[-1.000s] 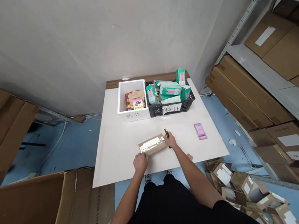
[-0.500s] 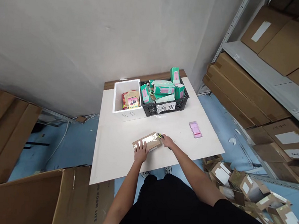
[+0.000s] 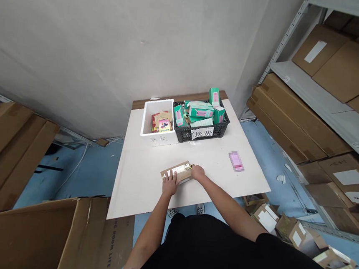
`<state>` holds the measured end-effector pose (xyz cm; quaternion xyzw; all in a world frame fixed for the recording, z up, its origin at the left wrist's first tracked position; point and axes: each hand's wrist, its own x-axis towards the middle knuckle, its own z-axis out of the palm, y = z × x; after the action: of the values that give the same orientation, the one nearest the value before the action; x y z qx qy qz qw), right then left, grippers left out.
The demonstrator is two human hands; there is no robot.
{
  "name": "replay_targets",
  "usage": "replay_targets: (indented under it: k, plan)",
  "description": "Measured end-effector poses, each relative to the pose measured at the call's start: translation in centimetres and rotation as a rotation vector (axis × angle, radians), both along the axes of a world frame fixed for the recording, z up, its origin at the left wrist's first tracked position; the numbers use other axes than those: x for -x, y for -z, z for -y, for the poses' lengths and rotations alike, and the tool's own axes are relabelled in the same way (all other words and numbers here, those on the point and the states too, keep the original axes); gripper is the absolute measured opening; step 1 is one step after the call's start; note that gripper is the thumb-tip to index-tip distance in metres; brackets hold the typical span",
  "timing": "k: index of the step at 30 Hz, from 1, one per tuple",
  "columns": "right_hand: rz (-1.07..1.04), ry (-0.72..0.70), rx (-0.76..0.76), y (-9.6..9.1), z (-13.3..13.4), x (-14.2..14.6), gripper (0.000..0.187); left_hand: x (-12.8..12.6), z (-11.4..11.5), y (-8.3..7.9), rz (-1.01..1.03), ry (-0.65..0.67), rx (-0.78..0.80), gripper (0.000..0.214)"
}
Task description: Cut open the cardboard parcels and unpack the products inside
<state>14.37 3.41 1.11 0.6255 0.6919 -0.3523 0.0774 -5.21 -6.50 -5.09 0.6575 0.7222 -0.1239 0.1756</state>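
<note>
A small brown cardboard box (image 3: 181, 169) with shiny clear tape along its top lies at a slant on the white table (image 3: 137, 189). My left hand (image 3: 170, 183) rests on the box's left part, its fingers spread flat over the top. At the box's right end, my right hand (image 3: 197, 172) is closed round a yellow-and-black utility knife (image 3: 191, 166). Only the knife's yellow front shows; the rest is hidden in the fist, and I cannot make out the blade.
Behind the box stand a white foam box (image 3: 158, 139) of colourful packets and a black crate (image 3: 185, 135) of green cartons. A blurred pink item (image 3: 236, 161) lies to the right. Shelves with cartons (image 3: 290, 119) flank the table; a large open carton (image 3: 76, 234) sits front left.
My right hand has turned and moved against the box's right end, hiding most of the knife. My left hand stays on the box. The whole view has shifted slightly.
</note>
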Motion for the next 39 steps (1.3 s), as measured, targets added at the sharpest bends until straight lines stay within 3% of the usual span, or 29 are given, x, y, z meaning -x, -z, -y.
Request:
replay_targets:
  k: [9,13,17,20,24,27,29,32,35,39]
  plan:
    - [0.01,0.026,0.004,-0.6,2.9,-1.6,0.027,-0.1,-0.1,-1.1,0.032,-0.002,-0.033,0.069]
    - [-0.112,0.238,-0.081,0.8,6.5,-2.5,0.029,0.8,-1.8,-2.6,0.061,-0.013,-0.018,0.069]
    - [-0.241,0.436,-0.04,2.8,8.4,-1.3,0.042,1.2,-3.2,-3.8,0.074,-0.037,-0.02,0.066]
    - [-0.201,0.526,0.029,3.4,6.3,0.2,0.051,0.7,-2.6,-4.3,0.04,-0.048,-0.016,0.063]
    - [-0.131,0.57,-0.003,2.5,0.6,1.2,0.053,-0.7,-0.2,-4.9,0.05,-0.019,0.061,0.055]
    - [-0.164,0.524,-0.052,1.3,-2.5,0.2,0.053,-2.0,0.8,-5.2,0.114,0.074,0.059,0.046]
    - [-0.22,0.515,-0.085,0.8,-3.0,-1.4,0.054,-2.9,0.3,-5.2,0.111,0.107,-0.018,0.05]
    - [-0.235,0.554,-0.166,0.9,-0.6,-4.2,0.057,-4.0,-1.7,-4.9,0.127,0.252,-0.031,0.077]
    - [-0.169,0.503,-0.131,2.2,4.2,-5.9,0.063,-4.6,-3.7,-4.1,0.131,0.393,0.077,0.099]
    - [-0.111,0.409,0.01,4.2,8.8,-6.1,0.058,-4.8,-3.5,-3.1,0.052,0.33,0.085,0.098]
